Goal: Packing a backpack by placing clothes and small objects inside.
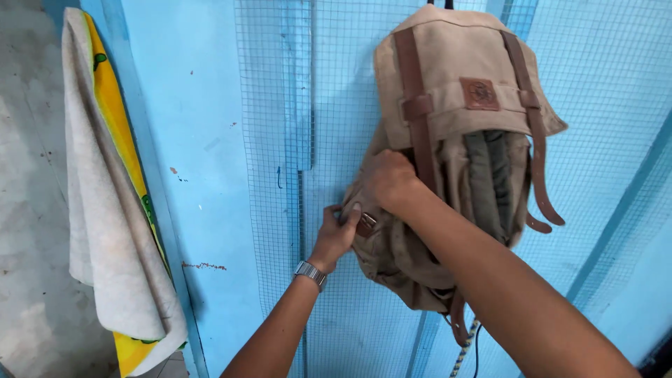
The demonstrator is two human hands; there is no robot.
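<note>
Working the side pocket of a hanging backpack (455,126), centre-right of frame.
Left hand (337,234) pinching pocket edge by the buckle (366,224); right hand (389,180) pressed closed on fabric. Next, probably: steadying, then freeing the buckle.

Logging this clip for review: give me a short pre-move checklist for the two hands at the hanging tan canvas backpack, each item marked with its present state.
1. Tan canvas backpack with brown leather straps hangs against the blue wire-mesh door: ok.
2. Left hand pinches the bag's side by a small brown buckle tab: ok.
3. Right hand presses on the bag's left front: ok.
4. Hook or hanger at the bag's top: cannot tell, out of frame.
5. Top flap fastened: not ok, strap ends hang loose.
6. White and yellow towel on the door edge is apart from both hands: ok.
</note>
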